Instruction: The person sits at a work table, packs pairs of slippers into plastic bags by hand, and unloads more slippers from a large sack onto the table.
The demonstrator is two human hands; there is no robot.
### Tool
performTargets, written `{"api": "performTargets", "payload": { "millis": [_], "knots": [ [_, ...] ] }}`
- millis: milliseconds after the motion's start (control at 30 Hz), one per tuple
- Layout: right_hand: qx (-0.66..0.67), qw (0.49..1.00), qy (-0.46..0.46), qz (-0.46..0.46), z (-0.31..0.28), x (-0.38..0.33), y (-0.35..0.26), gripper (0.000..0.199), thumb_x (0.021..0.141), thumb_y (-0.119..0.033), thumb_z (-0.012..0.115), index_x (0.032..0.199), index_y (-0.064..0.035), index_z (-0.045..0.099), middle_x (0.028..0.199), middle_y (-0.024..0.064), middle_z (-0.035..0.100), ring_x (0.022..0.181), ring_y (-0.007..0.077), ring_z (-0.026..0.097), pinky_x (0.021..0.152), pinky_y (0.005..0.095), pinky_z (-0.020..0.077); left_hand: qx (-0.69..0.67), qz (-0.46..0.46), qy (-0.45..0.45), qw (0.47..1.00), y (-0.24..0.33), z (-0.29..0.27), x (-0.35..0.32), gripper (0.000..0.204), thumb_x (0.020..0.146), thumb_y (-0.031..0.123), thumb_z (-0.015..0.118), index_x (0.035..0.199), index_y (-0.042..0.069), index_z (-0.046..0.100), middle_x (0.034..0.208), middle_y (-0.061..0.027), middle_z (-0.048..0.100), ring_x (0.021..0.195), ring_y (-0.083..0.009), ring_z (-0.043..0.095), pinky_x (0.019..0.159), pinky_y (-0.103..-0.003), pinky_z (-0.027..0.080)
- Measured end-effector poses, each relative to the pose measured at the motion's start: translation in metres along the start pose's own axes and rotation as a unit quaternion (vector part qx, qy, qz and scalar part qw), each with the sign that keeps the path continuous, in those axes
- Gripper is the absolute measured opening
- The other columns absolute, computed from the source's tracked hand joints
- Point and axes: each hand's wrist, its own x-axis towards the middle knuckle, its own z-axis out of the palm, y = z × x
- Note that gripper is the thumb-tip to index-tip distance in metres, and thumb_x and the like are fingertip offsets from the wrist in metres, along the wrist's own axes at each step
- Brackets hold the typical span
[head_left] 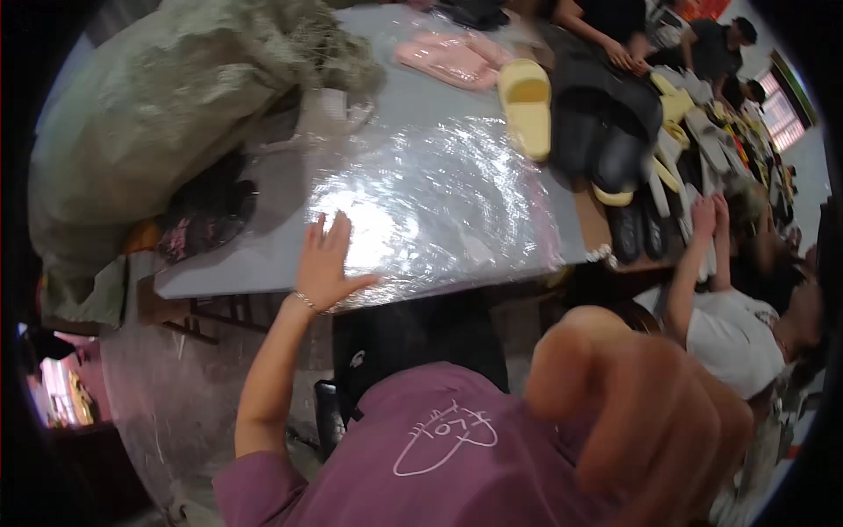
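My left hand (325, 263) lies open on the near edge of the table, its fingers spread over a clear, shiny plastic sheet (430, 202). A bracelet circles that wrist. My right hand (650, 413) is raised close in front of my chest at the right, large and blurred. Its fingers are curled in, and what they hold, if anything, is hidden. Past the sheet's far right corner stands a yellow slide sandal (527, 110). Beside it are pink slippers in clear plastic wrap (448, 60).
A large green woven sack (167, 114) takes up the table's left side, with a dark patterned item (206, 220) below it. Black slippers (606, 114) are heaped at the right, with more footwear beyond. A person in a white shirt (729, 334) and others work along the right.
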Motion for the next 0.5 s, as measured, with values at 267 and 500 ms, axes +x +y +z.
{"api": "performTargets", "payload": {
  "millis": [267,500],
  "knots": [
    [-0.488,0.861,-0.084,0.116,0.028,-0.013,0.096,0.043,0.069,-0.024,0.073,0.104,-0.0055,0.055,0.107,0.0096,0.054,0.105,0.0314,0.044,0.091,0.0401,0.0351,-0.522,0.004,0.207,0.827,0.002,-0.075,0.017,0.051,0.090,0.024,0.046,0.133,-0.001,0.033,0.127,-0.0188,0.046,0.119,-0.0316,0.042,0.103,-0.038,0.027],
    [-0.437,0.879,-0.040,0.189,0.033,-0.046,0.118,0.045,0.073,-0.021,0.069,0.112,-0.0061,0.053,0.110,0.0105,0.052,0.104,0.0314,0.044,0.088,0.0412,0.0341,-0.687,0.277,0.275,0.613,0.093,-0.188,-0.127,0.027,0.089,0.030,0.041,0.098,0.007,0.051,0.105,-0.0171,0.058,0.105,-0.0294,0.051,0.104,-0.046,0.025]
  ]
}}
